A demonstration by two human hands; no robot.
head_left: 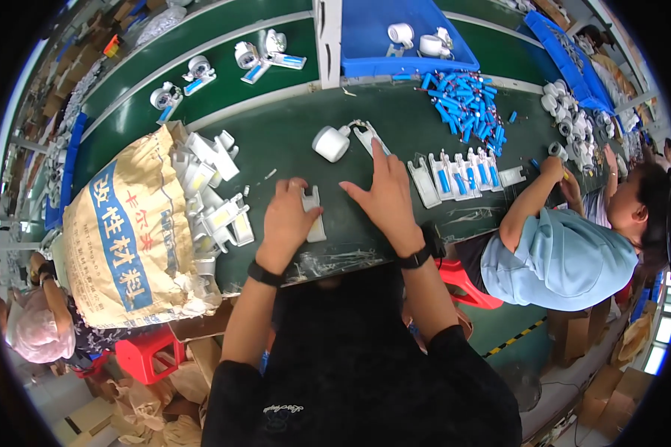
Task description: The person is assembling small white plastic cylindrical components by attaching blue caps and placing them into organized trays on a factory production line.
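Two hands work at the near edge of the green worktop (291, 141). The left hand (287, 216) is closed around a white plastic bracket (313, 212), which stands on the worktop surface just beside the near edge; the thumb and fingers grip its lower part. The right hand (384, 197) lies open and flat on the worktop, fingers spread, holding nothing, with the index finger pointing away toward a flat white piece (369, 138). Between the two hands a small strip of bare green surface stays free. To the left, a big woven sack (123, 238) lies open, and a heap of white plastic parts (212, 194) comes out of it close to the left hand. Further out, a white round part (331, 143) sits near the flat piece, with bare room around it. To the right, a row of white holders with blue inserts (462, 177) lies in line, near another person's hand (552, 167). Beyond it a pile of blue tubes (466, 104) is spread, and at the far edge a blue tray (406, 37) holds some white round parts.
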